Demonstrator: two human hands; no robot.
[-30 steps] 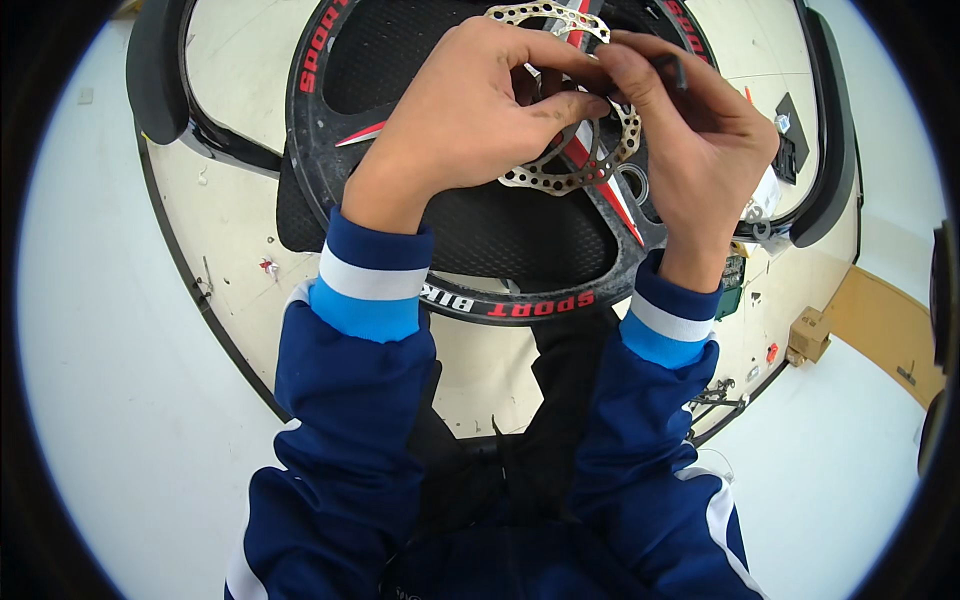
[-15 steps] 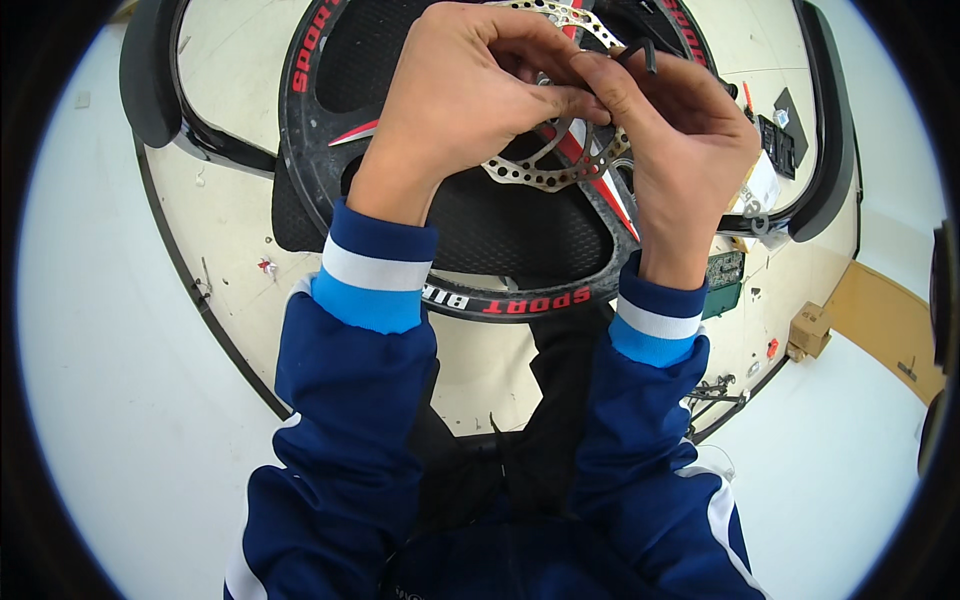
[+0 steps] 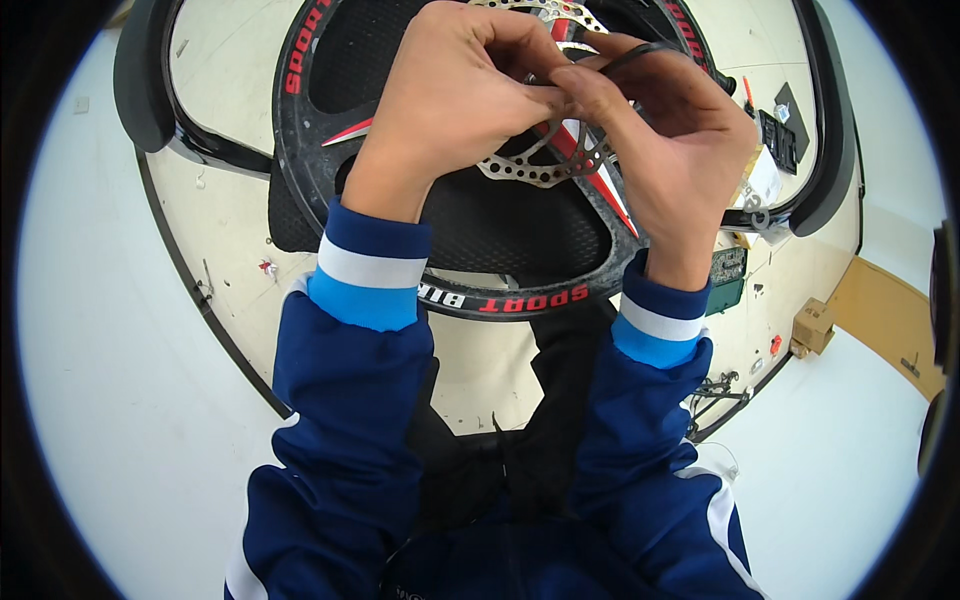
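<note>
A black bicycle wheel [image 3: 520,295] with red spokes lies flat on a round cream table [image 3: 235,235]. A silver brake disc [image 3: 530,170] sits at its hub. My left hand [image 3: 455,95] is over the hub, fingers curled and pinching a small part I cannot make out. My right hand [image 3: 665,135] meets it fingertip to fingertip and holds a thin dark curved piece, perhaps a ring or cable [image 3: 640,52]. Both hands hide most of the disc.
A black tyre [image 3: 835,150] curves along the table's right side, another black tyre [image 3: 140,85] along the left. Small dark parts [image 3: 775,135] and a green box [image 3: 728,275] lie right of the wheel. A cardboard box [image 3: 812,325] stands on the pale floor.
Both hands stayed together over the hub and shifted slightly. The right hand's fingers rose and turned, bringing the thin dark piece higher above the disc.
</note>
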